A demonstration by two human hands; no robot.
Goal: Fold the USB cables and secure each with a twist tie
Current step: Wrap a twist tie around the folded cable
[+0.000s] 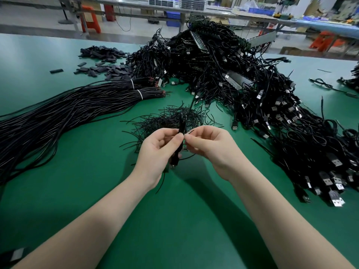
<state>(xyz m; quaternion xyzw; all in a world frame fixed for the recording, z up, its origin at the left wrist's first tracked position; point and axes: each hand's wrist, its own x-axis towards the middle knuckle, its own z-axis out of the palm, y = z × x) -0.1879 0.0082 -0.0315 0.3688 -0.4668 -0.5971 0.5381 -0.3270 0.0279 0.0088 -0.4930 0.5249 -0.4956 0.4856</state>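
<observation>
1. Folded USB cable [182, 123]: held upright above the green table [174, 220], between both hands, in front of the heap of loose twist ties [171, 117]. Its plug end hangs below the left hand; details there are blurred.
2. Left hand [161, 150]: fingers and thumb curled round the folded bundle at its middle, keeping the loops together.
3. Right hand [209, 146]: thumb and forefinger pinching a thin twist tie [189, 132] right beside the bundle. Whether the tie is already wrapped round the cable cannot be told.
4. Handling, as judged: the cable looks light, limp and springy; loops will likely open if the middle grip slackens. Best held at mid-bundle, clear of the plug. The tie looks thin and easily bent, best gripped near its ends for twisting.
5. Surroundings: large pile of USB cables [252, 90] to the right; bundled black wires [68, 111] to the left; small black sleeves [103, 61] beyond.
</observation>
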